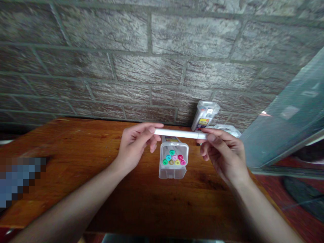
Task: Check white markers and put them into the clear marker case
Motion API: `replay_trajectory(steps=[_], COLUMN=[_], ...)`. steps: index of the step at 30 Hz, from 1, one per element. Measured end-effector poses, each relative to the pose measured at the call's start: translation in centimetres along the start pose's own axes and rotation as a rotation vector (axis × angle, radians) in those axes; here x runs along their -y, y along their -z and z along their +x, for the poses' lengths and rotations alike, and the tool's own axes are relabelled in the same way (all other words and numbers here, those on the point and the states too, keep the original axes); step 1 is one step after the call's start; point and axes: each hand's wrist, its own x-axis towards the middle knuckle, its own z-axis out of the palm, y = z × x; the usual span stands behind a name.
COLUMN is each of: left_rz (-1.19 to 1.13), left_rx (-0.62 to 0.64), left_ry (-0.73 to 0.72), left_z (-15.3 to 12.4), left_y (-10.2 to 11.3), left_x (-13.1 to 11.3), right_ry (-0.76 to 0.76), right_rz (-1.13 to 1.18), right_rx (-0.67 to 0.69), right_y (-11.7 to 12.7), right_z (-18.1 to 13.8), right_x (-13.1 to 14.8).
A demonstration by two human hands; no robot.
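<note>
A white marker (177,133) is held level between both my hands, above the wooden table. My left hand (136,143) pinches its left end between thumb and fingers. At the other end, my right hand (224,152) grips the part beyond a thin seam, which looks like the cap. Just below the marker stands a clear plastic case (162,152) with its lid (172,173) folded down toward me. Several markers (174,157) are inside it, their round ends green, blue, pink, red, yellow and brownish.
The wooden table (101,158) meets a grey brick wall (149,67) at the back. A second clear case (206,114) with a yellow label leans there, beside another clear plastic piece (229,129). To the right are a glass panel (280,114) and a dark mat (303,195) on red floor.
</note>
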Motion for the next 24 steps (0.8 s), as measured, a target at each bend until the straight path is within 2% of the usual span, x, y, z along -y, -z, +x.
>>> replay_trajectory(steps=[7,14,24], left_rz=[0.189,0.393,0.429], left_rx=[0.047,0.025,0.044], left_ry=[-0.053,-0.098,-0.171], left_z=[-0.2,-0.3,-0.3], left_y=[0.4,-0.1,-1.0], left_x=[0.4,-0.2,-0.3], right_ry=[0.010,0.049,0.073], right_rz=[-0.047,-0.087,-0.143], right_rx=[0.012,0.007,0.023], right_y=[0.0,0.1,0.0], right_z=[0.1,0.0,-0.3], right_x=[-0.2,-0.6,-1.1])
